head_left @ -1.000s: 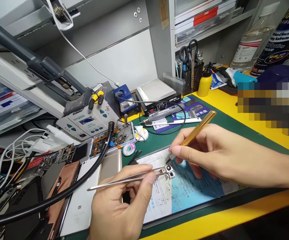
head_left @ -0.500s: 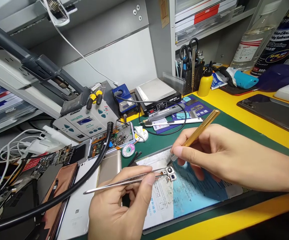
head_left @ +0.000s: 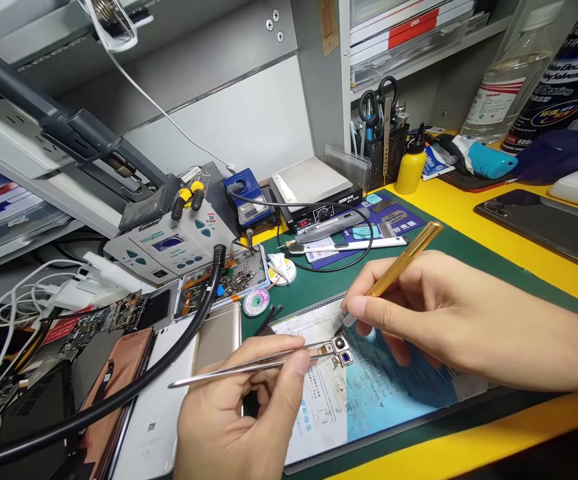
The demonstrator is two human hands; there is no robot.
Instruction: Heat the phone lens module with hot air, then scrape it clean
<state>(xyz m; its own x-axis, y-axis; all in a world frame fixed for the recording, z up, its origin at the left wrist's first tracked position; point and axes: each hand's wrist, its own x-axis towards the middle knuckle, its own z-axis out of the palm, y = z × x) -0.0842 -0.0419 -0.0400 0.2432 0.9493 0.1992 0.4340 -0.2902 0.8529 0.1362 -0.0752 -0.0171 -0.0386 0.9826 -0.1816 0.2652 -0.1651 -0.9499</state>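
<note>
My left hand (head_left: 249, 407) is closed around silver tweezers (head_left: 233, 368). Their tips pinch a small dual phone camera module (head_left: 341, 347), its two square lenses facing up, above the printed sheet. My right hand (head_left: 419, 313) grips a craft knife with a gold handle (head_left: 403, 260) like a pen. The knife's dark blade points down and left, close to the upper edge of the camera module; whether it touches is too fine to tell. Beneath both hands lies a worn white and blue printed sheet (head_left: 389, 410) on the green mat (head_left: 473, 247).
Phones such as a white one (head_left: 153, 407) lie at left, crossed by a thick black hose (head_left: 169, 363). Behind stand a hot air station (head_left: 169, 247), a tray of circuit boards (head_left: 253, 267), a heating plate (head_left: 313, 183) and a yellow bottle (head_left: 411, 170). A dark phone (head_left: 549, 227) lies at right.
Both hands stay nearly in place, still holding the tweezers and knife. The knife handle has shifted very slightly right, and one lens of the camera module now glints blue.
</note>
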